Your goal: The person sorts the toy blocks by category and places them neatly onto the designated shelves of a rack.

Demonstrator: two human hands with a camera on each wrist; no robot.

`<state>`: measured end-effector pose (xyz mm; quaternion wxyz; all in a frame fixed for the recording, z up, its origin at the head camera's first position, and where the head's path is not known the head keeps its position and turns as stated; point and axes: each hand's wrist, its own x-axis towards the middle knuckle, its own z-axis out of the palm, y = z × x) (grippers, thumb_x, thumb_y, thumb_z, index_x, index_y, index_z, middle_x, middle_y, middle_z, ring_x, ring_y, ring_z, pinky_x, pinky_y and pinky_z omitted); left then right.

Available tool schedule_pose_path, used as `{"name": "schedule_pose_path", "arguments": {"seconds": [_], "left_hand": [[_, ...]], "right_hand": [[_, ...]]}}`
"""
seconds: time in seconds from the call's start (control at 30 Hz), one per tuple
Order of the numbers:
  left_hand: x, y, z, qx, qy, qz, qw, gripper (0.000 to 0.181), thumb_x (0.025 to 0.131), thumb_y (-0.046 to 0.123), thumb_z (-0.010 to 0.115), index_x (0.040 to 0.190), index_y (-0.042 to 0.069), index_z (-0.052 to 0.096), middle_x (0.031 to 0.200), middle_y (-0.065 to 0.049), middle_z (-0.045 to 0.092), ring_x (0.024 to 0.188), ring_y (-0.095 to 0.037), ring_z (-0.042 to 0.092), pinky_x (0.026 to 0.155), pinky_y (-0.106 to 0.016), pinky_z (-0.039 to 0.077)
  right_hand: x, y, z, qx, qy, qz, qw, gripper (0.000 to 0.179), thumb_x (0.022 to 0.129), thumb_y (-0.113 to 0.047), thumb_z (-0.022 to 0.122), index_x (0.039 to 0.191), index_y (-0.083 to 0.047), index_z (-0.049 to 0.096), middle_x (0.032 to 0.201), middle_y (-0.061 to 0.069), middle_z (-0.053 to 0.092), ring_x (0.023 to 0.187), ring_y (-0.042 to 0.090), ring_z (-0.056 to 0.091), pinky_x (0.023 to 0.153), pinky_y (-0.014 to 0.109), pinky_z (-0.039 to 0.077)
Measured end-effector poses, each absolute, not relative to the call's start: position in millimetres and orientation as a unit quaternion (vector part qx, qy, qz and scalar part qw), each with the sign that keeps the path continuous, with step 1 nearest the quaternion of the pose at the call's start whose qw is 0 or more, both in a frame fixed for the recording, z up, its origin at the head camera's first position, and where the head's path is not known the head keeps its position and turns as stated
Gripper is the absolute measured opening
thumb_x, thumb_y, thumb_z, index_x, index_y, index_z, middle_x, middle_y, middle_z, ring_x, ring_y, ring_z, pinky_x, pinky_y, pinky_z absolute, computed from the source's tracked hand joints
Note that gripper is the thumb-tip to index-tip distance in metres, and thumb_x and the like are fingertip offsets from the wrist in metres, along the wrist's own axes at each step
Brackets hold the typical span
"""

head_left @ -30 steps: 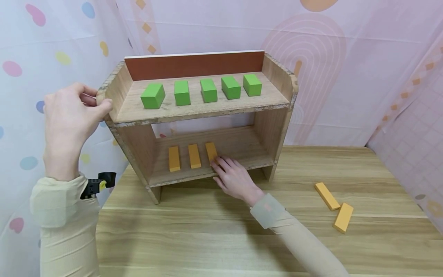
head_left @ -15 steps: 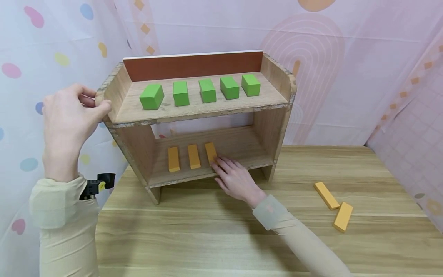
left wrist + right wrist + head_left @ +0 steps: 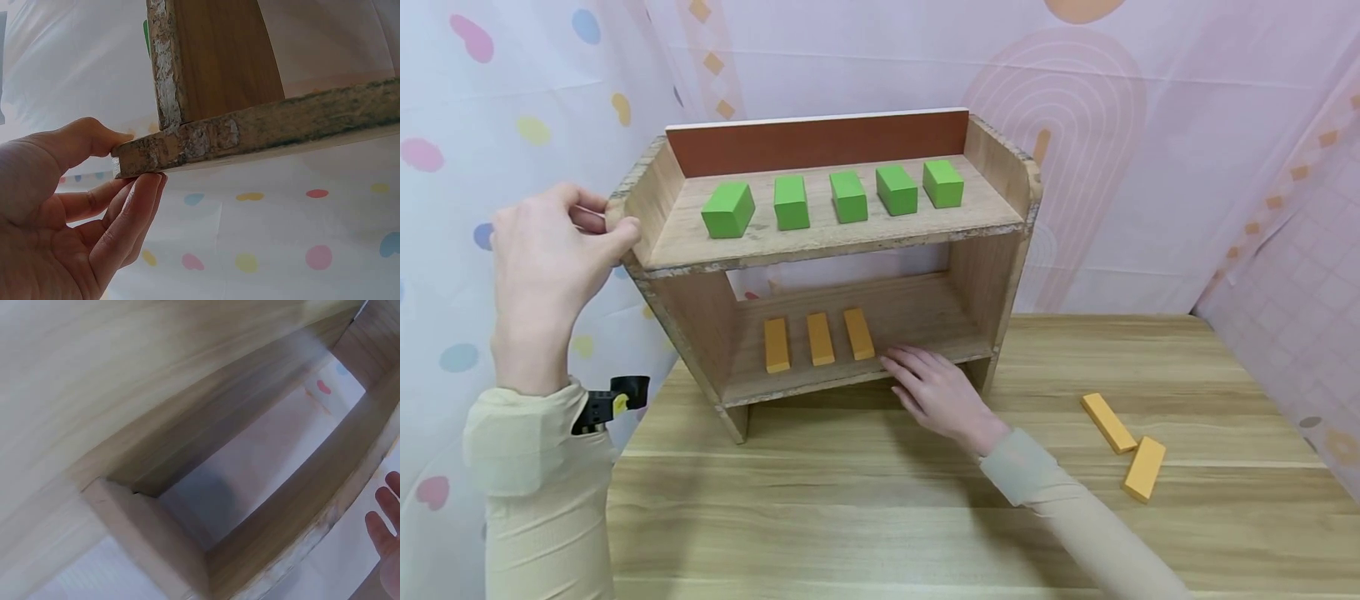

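My left hand [image 3: 553, 267] pinches the upper front corner of the small wooden shelf unit's left side panel [image 3: 200, 140] between thumb and fingers. My right hand [image 3: 942, 393] holds nothing; its fingers are apart in the right wrist view, at the right edge. In the head view it is by the front edge of the lower shelf [image 3: 917, 321], just right of the third orange block [image 3: 859, 333]. Two other orange blocks, the middle one [image 3: 821, 339] and the left one [image 3: 777, 345], lie spaced out to its left. Several green blocks [image 3: 849, 197] stand in a row on the upper shelf [image 3: 760, 243].
Two loose orange blocks, one farther back [image 3: 1108, 423] and one nearer [image 3: 1145, 469], lie on the wooden table [image 3: 880, 500] at the right. A reddish-brown board [image 3: 820, 143] backs the upper shelf. Patterned cloth [image 3: 880, 50] hangs behind.
My right hand has let go of the third orange block and moved right, off it. That block stays on the lower shelf. The left hand keeps its hold on the side panel.
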<state>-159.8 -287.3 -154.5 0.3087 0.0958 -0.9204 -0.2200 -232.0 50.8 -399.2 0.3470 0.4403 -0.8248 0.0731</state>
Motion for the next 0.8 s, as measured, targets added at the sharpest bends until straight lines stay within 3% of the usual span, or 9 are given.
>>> {"name": "schedule_pose_path", "arguments": {"seconds": [0.1,0.17,0.2,0.37,0.43,0.53,0.6,0.77,0.8], "left_hand": [[-159.8,-287.3,-154.5,0.098,-0.921,-0.220,0.307,0.044,0.082,0.034,0.057,0.106,-0.001,0.067,0.059,0.021,0.055,0.053,0.020,0.034,0.050,-0.011,0.031],[-159.9,-287.1,-154.6,0.100,-0.921,-0.218,0.306,0.044,0.082,0.034,0.056,0.107,-0.001,0.067,0.062,0.013,0.060,0.053,0.019,0.034,0.050,-0.012,0.031],[-159.7,-286.6,-154.6,0.099,-0.921,-0.217,0.307,0.044,0.082,0.034,0.056,0.107,-0.001,0.066,0.066,0.001,0.066,0.054,0.019,0.034,0.050,-0.012,0.031],[-159.0,-286.0,-154.6,0.097,-0.921,-0.221,0.307,0.045,0.082,0.034,0.056,0.107,-0.002,0.066,0.056,0.032,0.047,0.054,0.019,0.033,0.051,-0.012,0.031],[-158.3,-285.1,-154.3,0.097,-0.921,-0.220,0.307,0.045,0.082,0.033,0.056,0.107,-0.002,0.066,0.055,0.026,0.052,0.054,0.019,0.033,0.053,-0.012,0.030],[-157.5,-283.4,-154.0,0.099,-0.921,-0.216,0.308,0.044,0.082,0.032,0.055,0.107,-0.003,0.066,0.071,-0.005,0.070,0.056,0.019,0.032,0.054,-0.012,0.029],[-157.4,-282.8,-153.9,0.101,-0.921,-0.215,0.308,0.044,0.083,0.032,0.055,0.107,-0.003,0.065,0.080,-0.016,0.071,0.058,0.017,0.032,0.055,-0.012,0.029],[-158.3,-283.9,-154.1,0.103,-0.922,-0.215,0.304,0.045,0.082,0.033,0.055,0.108,-0.002,0.066,0.064,0.004,0.066,0.061,0.014,0.033,0.055,-0.013,0.030],[-158.6,-284.2,-154.1,0.103,-0.922,-0.214,0.305,0.044,0.082,0.033,0.055,0.107,-0.002,0.066,0.071,-0.006,0.069,0.061,0.014,0.034,0.055,-0.013,0.030]], "right_hand": [[-230.0,63.7,-397.5,0.443,-0.827,0.102,0.330,0.039,0.090,-0.022,0.060,0.127,-0.009,0.059,0.124,0.006,0.063,0.117,0.023,0.059,0.098,0.038,0.048],[-228.9,73.0,-396.5,0.445,-0.829,0.120,0.318,0.038,0.091,-0.022,0.058,0.127,-0.009,0.059,0.124,0.007,0.064,0.115,0.023,0.060,0.098,0.040,0.048],[-228.4,78.1,-396.0,0.445,-0.830,0.128,0.310,0.038,0.092,-0.022,0.058,0.127,-0.008,0.059,0.124,0.007,0.064,0.115,0.023,0.060,0.099,0.040,0.048],[-227.3,104.4,-395.3,0.438,-0.836,0.175,0.280,0.038,0.091,-0.020,0.060,0.126,-0.007,0.060,0.121,0.009,0.064,0.112,0.024,0.061,0.097,0.040,0.048],[-226.9,115.3,-394.8,0.431,-0.839,0.198,0.269,0.039,0.088,-0.018,0.064,0.126,-0.007,0.060,0.120,0.009,0.064,0.111,0.024,0.061,0.096,0.040,0.049],[-226.5,131.9,-394.2,0.417,-0.842,0.232,0.252,0.041,0.085,-0.013,0.067,0.125,-0.006,0.060,0.120,0.010,0.064,0.110,0.025,0.062,0.093,0.040,0.051],[-226.2,142.9,-394.3,0.406,-0.844,0.257,0.238,0.041,0.084,-0.010,0.068,0.124,-0.004,0.060,0.120,0.012,0.064,0.111,0.027,0.062,0.093,0.041,0.051],[-224.0,171.5,-395.7,0.363,-0.855,0.312,0.200,0.041,0.084,-0.005,0.066,0.125,-0.002,0.059,0.125,0.015,0.063,0.116,0.033,0.059,0.096,0.047,0.048],[-223.3,177.5,-396.7,0.351,-0.859,0.319,0.193,0.041,0.085,-0.006,0.066,0.126,-0.003,0.058,0.125,0.015,0.063,0.116,0.032,0.059,0.096,0.046,0.047]]}}
